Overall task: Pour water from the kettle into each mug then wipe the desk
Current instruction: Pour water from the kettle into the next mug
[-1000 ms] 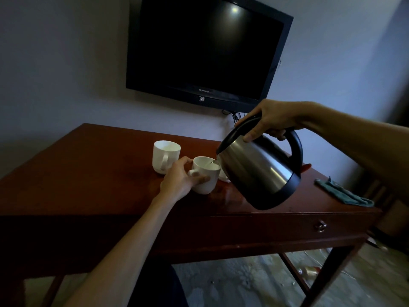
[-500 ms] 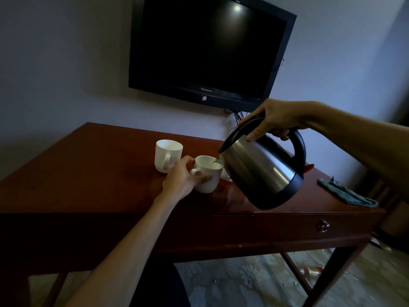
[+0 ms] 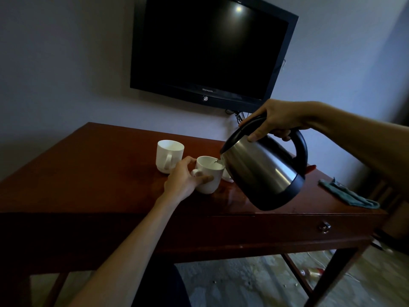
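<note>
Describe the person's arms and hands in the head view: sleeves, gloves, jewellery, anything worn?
Both arms are bare from the frame edge to the fingers: no sleeves, gloves, watch or wristband in view. The left hand and right hand show no rings, though the dim light limits detail. Fingernails look short and unpainted. No cables or markings on either forearm.

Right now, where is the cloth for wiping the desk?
In the head view the cloth lies on the right end of the desk, near its front edge, to the right of the tilted kettle and apart from it.
</note>
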A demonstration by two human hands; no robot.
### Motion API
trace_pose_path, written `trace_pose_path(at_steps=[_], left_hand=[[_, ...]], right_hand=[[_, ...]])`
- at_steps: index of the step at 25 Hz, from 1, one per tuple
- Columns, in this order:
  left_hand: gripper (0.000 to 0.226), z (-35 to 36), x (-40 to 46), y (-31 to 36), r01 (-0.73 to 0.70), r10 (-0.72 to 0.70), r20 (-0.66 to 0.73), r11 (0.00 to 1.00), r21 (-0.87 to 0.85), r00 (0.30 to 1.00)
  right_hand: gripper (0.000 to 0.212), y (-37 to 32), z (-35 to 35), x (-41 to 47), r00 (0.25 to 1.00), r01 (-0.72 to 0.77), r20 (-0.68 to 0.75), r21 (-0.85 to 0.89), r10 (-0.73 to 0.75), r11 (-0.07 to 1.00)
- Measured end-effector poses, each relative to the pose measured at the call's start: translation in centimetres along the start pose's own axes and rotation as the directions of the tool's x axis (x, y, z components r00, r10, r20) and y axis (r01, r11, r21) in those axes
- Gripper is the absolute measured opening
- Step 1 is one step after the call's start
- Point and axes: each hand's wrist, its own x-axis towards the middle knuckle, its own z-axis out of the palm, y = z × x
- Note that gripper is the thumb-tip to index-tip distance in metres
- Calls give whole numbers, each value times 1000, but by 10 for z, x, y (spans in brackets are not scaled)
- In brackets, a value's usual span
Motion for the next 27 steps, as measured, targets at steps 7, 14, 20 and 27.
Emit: trace_pose_path(at_steps=[7, 14, 20, 27], left_hand=[[69, -1, 0, 0, -10, 10, -1, 1000, 7, 1000], [70, -1, 1, 0, -9, 9, 2, 1000, 4, 1000], [70, 0, 2, 0, -1, 1, 12, 1000, 1, 1000], [70, 0, 2, -2, 4, -4, 20, 1000, -14, 1000]], right_hand=[[42, -2, 0, 1, 1000, -3, -2, -15, 3, 1000], [43, -1, -1, 3, 1000, -5, 5, -10, 5, 1000], [46, -2, -2, 5, 1000, -3, 14, -23, 3, 1000], [46, -2, -3, 6, 1000, -4, 18, -26, 5, 1000]])
